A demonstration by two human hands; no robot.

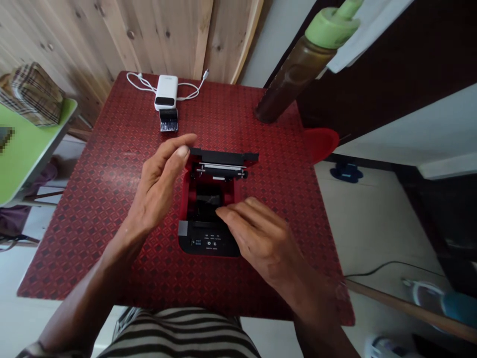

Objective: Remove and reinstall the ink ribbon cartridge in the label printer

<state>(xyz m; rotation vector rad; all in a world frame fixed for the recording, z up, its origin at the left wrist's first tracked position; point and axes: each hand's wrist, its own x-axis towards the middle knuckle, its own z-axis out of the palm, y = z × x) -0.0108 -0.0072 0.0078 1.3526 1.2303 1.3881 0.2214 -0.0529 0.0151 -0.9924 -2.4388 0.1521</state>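
A small red and black printer point(212, 238) stands on the red patterned table, its controls facing me. The black lid point(223, 158) is raised, showing a roller and metal bar on its inner side and a dark compartment point(208, 201) below. My left hand point(162, 179) grips the lid's left corner between thumb and fingers. Over the right side of the compartment, my right hand point(259, 233) has its thumb and fingers pressed together. Whatever may be between those fingertips is hidden from this angle.
Farther back lie a white power bank point(166, 91) with white cables and a small black-and-white item point(169, 121). A tall brown bottle with a green cap point(324, 30) stands at the back right. A red stool point(322, 143) shows past the right edge, a green table point(26, 149) at left.
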